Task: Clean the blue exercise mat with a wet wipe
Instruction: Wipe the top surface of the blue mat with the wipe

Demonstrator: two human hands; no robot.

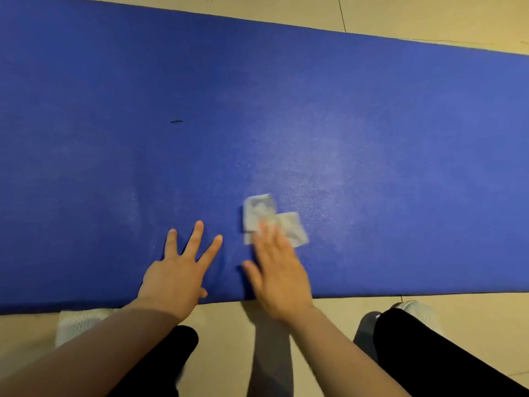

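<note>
Count of items visible from the head camera.

One blue mat on a tiled floor; one white wipe, folded; two hands, the left hand and the right hand; one small dark mark on the mat; two white shoes, one at lower left and one at lower right; two black trouser legs, left and right.

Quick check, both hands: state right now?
Left hand: open, fingers spread flat on the blue mat.
Right hand: open, straight fingers pressing the wet wipe.
</note>
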